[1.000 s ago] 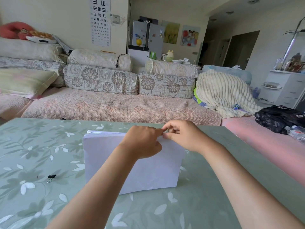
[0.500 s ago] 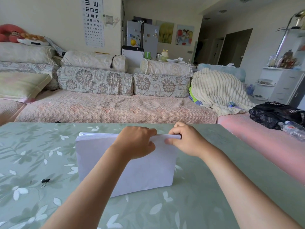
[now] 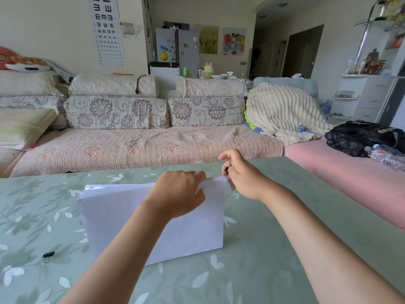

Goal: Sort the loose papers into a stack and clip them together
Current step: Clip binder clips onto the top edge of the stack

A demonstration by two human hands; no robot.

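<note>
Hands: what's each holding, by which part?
Left hand pinches the stack at its top edge, near the right corner. Right hand pinches a small clip; which part, unclear.

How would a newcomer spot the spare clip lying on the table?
Start at the green leaf-patterned table and find the white paper stack on it. Left of the stack's near corner, apart from it, lies a small binder clip: black, with wire handles, against pale cloth.

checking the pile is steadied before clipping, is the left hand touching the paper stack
Touching. The head view shows the left hand gripping the upright paper stack, fingers curled over its top edge near the right corner.
</note>
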